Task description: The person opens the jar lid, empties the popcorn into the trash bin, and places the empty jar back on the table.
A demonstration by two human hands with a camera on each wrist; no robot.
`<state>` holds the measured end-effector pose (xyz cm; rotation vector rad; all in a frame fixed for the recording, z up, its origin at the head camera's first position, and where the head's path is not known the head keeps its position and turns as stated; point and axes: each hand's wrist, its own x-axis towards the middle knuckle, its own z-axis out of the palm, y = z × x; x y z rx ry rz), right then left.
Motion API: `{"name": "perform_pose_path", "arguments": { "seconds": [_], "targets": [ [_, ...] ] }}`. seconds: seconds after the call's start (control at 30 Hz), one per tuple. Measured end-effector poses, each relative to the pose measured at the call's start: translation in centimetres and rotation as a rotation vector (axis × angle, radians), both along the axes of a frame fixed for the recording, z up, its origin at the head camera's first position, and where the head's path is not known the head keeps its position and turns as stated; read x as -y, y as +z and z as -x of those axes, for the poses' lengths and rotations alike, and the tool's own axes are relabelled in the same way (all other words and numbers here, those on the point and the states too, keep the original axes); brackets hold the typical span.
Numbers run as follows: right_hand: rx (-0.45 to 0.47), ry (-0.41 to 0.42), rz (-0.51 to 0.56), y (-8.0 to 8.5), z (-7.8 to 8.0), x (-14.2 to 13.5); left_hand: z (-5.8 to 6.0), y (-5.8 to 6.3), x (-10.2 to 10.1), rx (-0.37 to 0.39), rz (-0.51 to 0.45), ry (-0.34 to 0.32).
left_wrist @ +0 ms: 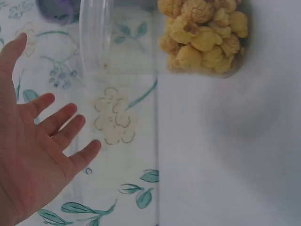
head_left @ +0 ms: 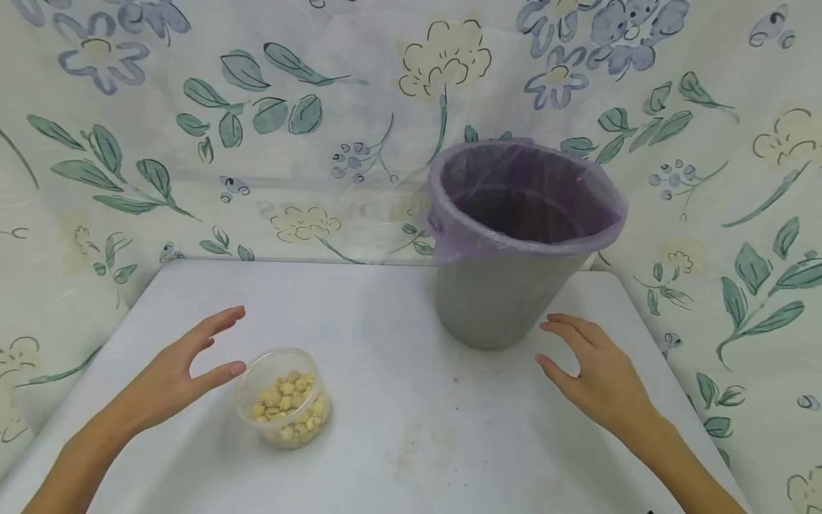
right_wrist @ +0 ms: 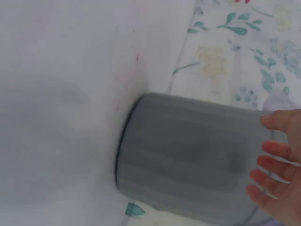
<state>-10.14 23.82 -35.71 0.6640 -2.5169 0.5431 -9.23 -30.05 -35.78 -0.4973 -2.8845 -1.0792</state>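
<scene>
A clear plastic tub (head_left: pixel 282 400) partly filled with yellow popcorn (head_left: pixel 289 394) stands on the left half of the table. My left hand (head_left: pixel 176 375) hovers just left of it, thumb and fingers spread apart with nothing between them. In the left wrist view the popcorn (left_wrist: pixel 202 37) shows through the tub's side, and the left hand (left_wrist: pixel 37 146) is apart from it. My right hand (head_left: pixel 600 375) is held in the air near the lower right of a grey bucket (head_left: pixel 494 300), fingers loosely extended and holding nothing. The right wrist view shows the bucket (right_wrist: pixel 188 155) beside the right hand (right_wrist: pixel 282 165).
A purple plastic bag (head_left: pixel 526 246) lines the bucket and folds over its rim. The white table (head_left: pixel 372 343) bears faint smudges and small specks in front of the bucket. Flowered cloth (head_left: pixel 359 107) hangs behind the table and along both sides.
</scene>
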Motion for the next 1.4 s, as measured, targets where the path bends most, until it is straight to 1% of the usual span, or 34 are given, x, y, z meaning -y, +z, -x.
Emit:
{"name": "perform_pose_path", "arguments": {
  "seconds": [0.17,0.27,0.47,0.57,0.7,0.77,0.87,1.03,1.13,1.27,1.4],
  "targets": [
    [0.047,0.052,0.059,-0.8,0.0,1.8,-0.9,-2.1,0.6,-0.044,-0.086,-0.067],
    [0.074,0.084,0.100,-1.3,0.2,2.9,-1.3,-2.8,0.6,-0.033,-0.111,-0.087],
    [0.136,0.169,0.185,-2.0,0.5,5.1,-1.7,-3.9,0.4,0.019,-0.116,-0.077],
    [0.142,0.208,0.205,-2.6,0.7,6.2,-1.9,-4.3,0.3,0.046,-0.129,-0.077],
    [0.143,0.249,0.225,-3.5,1.0,7.8,-2.1,-4.9,0.1,0.056,-0.148,-0.095],
    [0.163,0.271,0.244,-3.9,1.0,8.6,-2.2,-5.1,0.0,0.047,-0.162,-0.108],
    [0.212,0.313,0.268,-4.6,1.0,9.8,-2.3,-5.5,-0.2,0.050,-0.183,-0.126],
    [0.293,0.383,0.311,-5.7,0.9,11.7,-2.4,-6.1,-0.4,0.088,-0.206,-0.139],
    [0.361,0.411,0.344,-6.1,0.8,12.9,-2.4,-6.4,-0.4,0.125,-0.208,-0.126],
    [0.477,0.440,0.391,-6.5,0.7,14.6,-2.3,-6.7,-0.4,0.180,-0.189,-0.096],
    [0.570,0.495,0.459,-7.0,0.5,16.1,-2.3,-7.2,-0.5,0.217,-0.191,-0.078]
  ]
}}
